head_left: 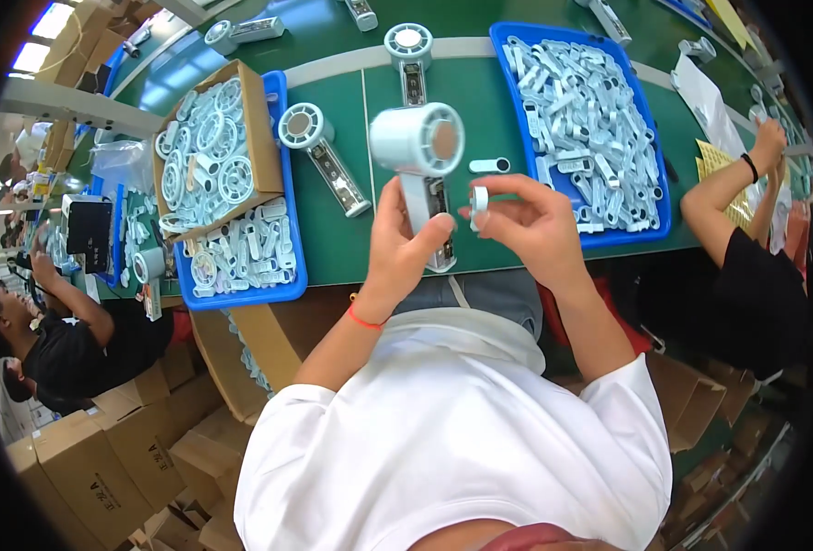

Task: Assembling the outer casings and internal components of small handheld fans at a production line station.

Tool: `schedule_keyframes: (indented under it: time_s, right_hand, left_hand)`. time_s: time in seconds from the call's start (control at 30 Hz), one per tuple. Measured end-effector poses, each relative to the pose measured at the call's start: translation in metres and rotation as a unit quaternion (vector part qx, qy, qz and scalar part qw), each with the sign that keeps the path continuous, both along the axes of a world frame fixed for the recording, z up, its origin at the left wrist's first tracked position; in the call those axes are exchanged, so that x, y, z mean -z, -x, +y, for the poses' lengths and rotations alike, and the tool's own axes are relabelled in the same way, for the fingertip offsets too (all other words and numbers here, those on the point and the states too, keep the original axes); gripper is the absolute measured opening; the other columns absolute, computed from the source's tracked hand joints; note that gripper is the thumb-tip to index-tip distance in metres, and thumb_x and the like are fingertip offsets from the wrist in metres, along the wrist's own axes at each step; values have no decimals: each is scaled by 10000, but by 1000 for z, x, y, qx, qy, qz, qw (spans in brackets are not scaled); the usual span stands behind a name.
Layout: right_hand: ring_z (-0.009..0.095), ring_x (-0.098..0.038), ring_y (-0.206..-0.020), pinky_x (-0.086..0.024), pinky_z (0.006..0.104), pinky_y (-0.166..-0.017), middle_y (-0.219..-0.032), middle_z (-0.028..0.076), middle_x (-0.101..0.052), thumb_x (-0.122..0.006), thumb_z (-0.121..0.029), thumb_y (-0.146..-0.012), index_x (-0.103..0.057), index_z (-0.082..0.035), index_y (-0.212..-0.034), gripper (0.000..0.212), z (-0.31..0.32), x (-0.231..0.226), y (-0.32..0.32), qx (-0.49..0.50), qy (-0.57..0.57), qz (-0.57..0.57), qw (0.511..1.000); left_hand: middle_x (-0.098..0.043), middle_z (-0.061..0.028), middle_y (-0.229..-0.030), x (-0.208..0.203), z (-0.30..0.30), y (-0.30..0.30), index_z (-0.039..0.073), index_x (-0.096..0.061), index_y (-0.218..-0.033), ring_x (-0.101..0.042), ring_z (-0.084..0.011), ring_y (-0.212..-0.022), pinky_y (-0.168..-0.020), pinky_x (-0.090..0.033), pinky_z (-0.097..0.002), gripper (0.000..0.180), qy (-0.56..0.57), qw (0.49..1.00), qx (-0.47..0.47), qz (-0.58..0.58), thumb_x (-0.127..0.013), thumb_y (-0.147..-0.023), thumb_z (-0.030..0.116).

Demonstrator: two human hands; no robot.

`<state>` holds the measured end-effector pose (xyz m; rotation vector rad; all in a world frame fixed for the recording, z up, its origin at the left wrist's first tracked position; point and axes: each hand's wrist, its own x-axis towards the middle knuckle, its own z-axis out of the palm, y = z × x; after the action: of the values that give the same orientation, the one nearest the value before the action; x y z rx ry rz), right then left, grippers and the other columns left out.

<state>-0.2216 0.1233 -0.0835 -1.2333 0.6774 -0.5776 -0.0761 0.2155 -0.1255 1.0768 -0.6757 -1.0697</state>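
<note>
My left hand (395, 246) is wrapped round the handle of a pale blue handheld fan (406, 142). The fan stands roughly upright over the table's near edge, its round head at the top and its handle uncovered, with electronic parts showing inside. Just right of that handle, my right hand (542, 230) pinches a small pale plastic piece (478, 202) between thumb and fingers; a gap separates it from the fan. Beyond my right fingers, a small oblong plastic part (489, 166) with a dark end lies on the green table (480, 110).
Another open-handled fan (333, 170) lies to the left, and one more fan (411, 64) farther back. A blue tray (666, 216) of small plastic parts sits at right. At left, a cardboard box (261, 119) of rings rests on another blue tray (302, 275). Co-workers sit on both sides.
</note>
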Motion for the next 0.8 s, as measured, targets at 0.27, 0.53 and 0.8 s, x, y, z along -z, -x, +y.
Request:
schedule_keyframes:
  time_s: [0.27, 0.53, 0.8]
  right_hand:
    - [123, -630, -771, -513, 249, -672, -901, 123, -661, -650, -14, -766, -590, 78, -1051, 306, 18, 16, -3, 69, 47, 100, 991]
    - [145, -632, -776, -538, 255, -659, -895, 149, -654, -643, -28, -784, -581, 93, -1064, 311, 20, 24, 0, 80, 56, 115, 989]
    - [133, -633, -729, -525, 250, -612, -836, 127, -658, -666, -76, -771, -608, 82, -987, 274, 13, 21, -2, 55, 48, 161, 984]
  left_hand:
    - [-443, -137, -1205, 16, 1, 5, -30, -259, -1314, -463, -216, -1087, -911, -391, -333, 783, 0, 987, 52, -153, -725, -739, 226]
    - [-477, -84, -1102, 31, -1, 6, -6, -270, -1288, -493, -158, -977, -826, -437, -291, 799, 0, 975, 52, -217, -764, -693, 193]
    - [-516, -126, -1077, 37, -1, 13, -34, -308, -1253, -526, -183, -945, -798, -451, -304, 697, -26, 945, 5, -325, -700, -692, 101]
